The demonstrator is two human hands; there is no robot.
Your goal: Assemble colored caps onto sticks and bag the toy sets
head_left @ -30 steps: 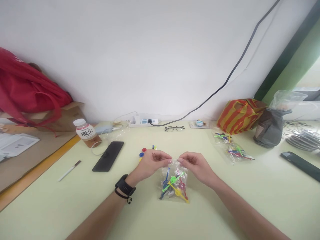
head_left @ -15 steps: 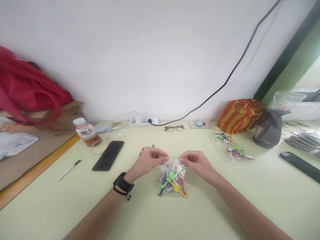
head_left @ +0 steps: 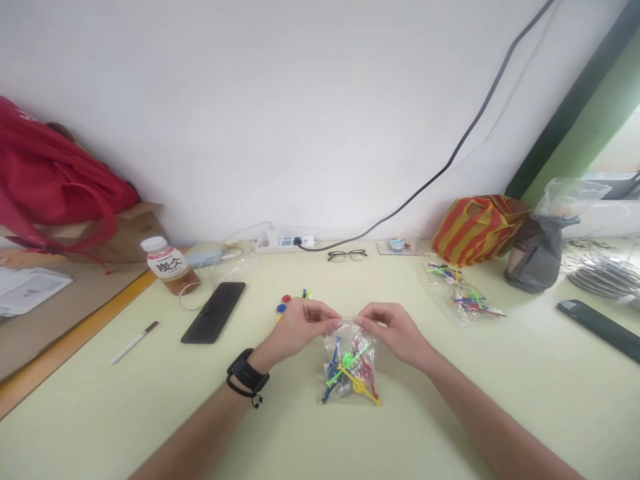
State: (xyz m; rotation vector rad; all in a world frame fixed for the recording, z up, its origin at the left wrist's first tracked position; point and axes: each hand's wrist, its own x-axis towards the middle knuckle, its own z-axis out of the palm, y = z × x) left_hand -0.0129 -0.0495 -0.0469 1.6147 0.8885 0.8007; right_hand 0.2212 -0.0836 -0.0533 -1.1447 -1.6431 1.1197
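A clear plastic bag (head_left: 350, 367) hangs between my hands over the table's near middle, with blue, green, red and yellow plastic pieces inside. My left hand (head_left: 300, 330) pinches its top edge at the left corner, thumb against fingers. At the right corner, my right hand (head_left: 393, 330) pinches the same edge. Behind my left hand lie small round pieces, a red disc (head_left: 286, 299) and a blue disc (head_left: 281, 309) among them, partly hidden by the hand. A black watch (head_left: 247, 371) is on my left wrist.
A black phone (head_left: 214, 313), a drink bottle (head_left: 170, 265) and a pen (head_left: 134, 342) are to the left. Eyeglasses (head_left: 347, 255) lie near a power strip (head_left: 283, 243) at the wall. More bagged pieces (head_left: 473, 301) are on the right, before a striped bag (head_left: 477, 230).
The bag and both hands sit slightly lower and further right in view. More of the red and blue discs shows behind my left hand. Both pinches stay on the bag's top edge.
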